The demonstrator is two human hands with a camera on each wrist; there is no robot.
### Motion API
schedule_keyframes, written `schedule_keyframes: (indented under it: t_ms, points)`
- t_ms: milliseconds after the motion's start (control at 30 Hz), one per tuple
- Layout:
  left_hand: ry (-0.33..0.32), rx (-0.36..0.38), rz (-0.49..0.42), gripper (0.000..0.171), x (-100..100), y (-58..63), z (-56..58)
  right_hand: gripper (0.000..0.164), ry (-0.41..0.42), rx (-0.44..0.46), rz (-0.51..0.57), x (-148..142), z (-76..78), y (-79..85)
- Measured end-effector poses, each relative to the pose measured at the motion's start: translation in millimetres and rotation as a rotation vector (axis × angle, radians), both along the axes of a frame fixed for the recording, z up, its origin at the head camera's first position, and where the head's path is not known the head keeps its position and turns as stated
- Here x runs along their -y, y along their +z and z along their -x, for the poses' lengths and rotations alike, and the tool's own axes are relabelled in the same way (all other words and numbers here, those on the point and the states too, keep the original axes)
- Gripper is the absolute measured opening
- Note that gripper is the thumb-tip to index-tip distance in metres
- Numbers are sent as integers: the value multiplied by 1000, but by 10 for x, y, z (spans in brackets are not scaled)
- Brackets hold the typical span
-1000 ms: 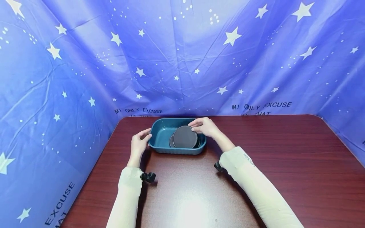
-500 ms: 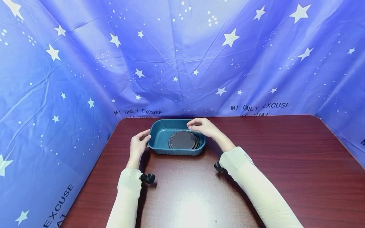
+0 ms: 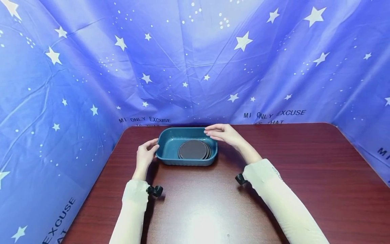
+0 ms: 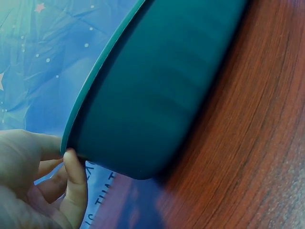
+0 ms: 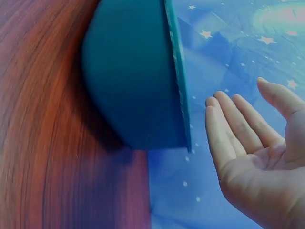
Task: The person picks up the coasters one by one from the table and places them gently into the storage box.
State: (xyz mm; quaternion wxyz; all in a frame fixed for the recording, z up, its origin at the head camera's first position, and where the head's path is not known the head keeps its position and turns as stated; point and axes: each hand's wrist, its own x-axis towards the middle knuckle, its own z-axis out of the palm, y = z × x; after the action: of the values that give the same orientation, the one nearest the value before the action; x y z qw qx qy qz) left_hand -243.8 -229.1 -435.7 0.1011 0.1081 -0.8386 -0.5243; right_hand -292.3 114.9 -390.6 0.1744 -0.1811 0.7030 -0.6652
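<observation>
A teal rectangular basin (image 3: pixel 170 149) with rounded corners stands near the table's far edge. Several dark round coasters (image 3: pixel 192 149) lie in a slightly fanned stack in its right half. My left hand (image 3: pixel 144 156) pinches the basin's left end at the rim; in the left wrist view the thumb (image 4: pixel 74 176) is on the outer side below the lip. Over the basin's far right corner hovers my right hand (image 3: pixel 226 135), fingers extended and holding nothing. The right wrist view shows that palm (image 5: pixel 262 167) empty, apart from the basin's rim (image 5: pixel 181 86).
The basin stands on a reddish-brown wooden table (image 3: pixel 289 169). A blue star-printed cloth (image 3: pixel 195 61) hangs behind the table and along its sides. Black wrist mounts (image 3: pixel 155 190) stick out from both pale sleeves.
My right hand has let go of a coaster it held tilted over the stack, and the coaster now lies flat on top. That hand has since drawn back to the right. My left hand stays at the rim.
</observation>
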Motion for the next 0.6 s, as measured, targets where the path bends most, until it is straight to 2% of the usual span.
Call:
schedule_keyframes:
  t_ms: [333, 600]
  points:
    - [-32, 8, 75, 33, 62, 33, 36, 48, -68, -18, 121, -534, -50, 101]
    - [-25, -62, 181, 32, 53, 206, 51, 54, -185, -64, 176, -996, -110, 212]
